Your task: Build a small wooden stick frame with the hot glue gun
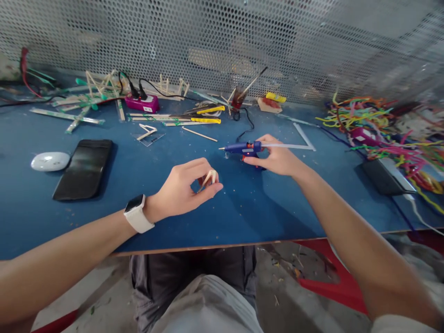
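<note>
My left hand (189,185) is closed in a pinch around a small piece of joined wooden sticks (210,176), mostly hidden by the fingers. To its right, my right hand (277,156) wraps round the handle of a blue hot glue gun (243,148). The gun's nozzle points left, above and a little to the right of the left hand, apart from the wood. From the gun's back end a long clear glue stick (287,145) sticks out to the right.
Behind lie wooden sticks (197,134), yellow cutters (206,120) and a purple power strip (142,102) with black plugs. At left are a phone (85,169) and a white mouse (50,161). Colourful pipe cleaners (364,115) and a black box-like device (386,176) sit at right.
</note>
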The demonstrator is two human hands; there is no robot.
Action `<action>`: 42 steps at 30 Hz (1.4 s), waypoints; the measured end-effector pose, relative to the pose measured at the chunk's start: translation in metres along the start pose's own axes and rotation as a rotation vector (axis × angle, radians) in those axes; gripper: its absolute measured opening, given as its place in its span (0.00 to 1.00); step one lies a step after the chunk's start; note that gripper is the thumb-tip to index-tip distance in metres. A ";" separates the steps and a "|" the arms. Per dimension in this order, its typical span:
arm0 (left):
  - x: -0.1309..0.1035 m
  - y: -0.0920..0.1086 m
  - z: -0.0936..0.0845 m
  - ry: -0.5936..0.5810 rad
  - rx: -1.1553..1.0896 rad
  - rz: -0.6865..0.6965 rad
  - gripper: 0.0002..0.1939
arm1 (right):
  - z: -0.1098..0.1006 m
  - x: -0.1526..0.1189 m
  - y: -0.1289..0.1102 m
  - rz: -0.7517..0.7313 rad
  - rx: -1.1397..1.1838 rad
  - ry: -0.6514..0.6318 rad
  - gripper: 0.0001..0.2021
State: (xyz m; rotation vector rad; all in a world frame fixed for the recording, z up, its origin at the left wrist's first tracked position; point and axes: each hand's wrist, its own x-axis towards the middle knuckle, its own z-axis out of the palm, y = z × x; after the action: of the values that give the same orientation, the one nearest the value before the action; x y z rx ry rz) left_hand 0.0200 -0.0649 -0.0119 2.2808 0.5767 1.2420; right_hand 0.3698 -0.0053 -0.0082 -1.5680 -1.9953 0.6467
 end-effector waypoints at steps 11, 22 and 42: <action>0.003 0.004 -0.002 0.022 -0.016 -0.079 0.15 | 0.044 0.002 -0.049 -0.276 0.608 0.070 0.21; 0.004 0.021 -0.003 -0.157 -0.402 -0.248 0.18 | 0.046 -0.037 -0.060 -0.346 0.900 -0.107 0.27; -0.001 0.019 0.012 -0.095 -0.514 -0.728 0.14 | 0.060 -0.035 -0.043 -0.119 1.014 -0.223 0.26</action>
State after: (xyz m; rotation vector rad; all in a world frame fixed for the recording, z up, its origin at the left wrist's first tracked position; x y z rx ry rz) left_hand 0.0318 -0.0828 -0.0074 1.4845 0.8355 0.7883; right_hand 0.3060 -0.0522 -0.0290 -0.7676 -1.4476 1.5161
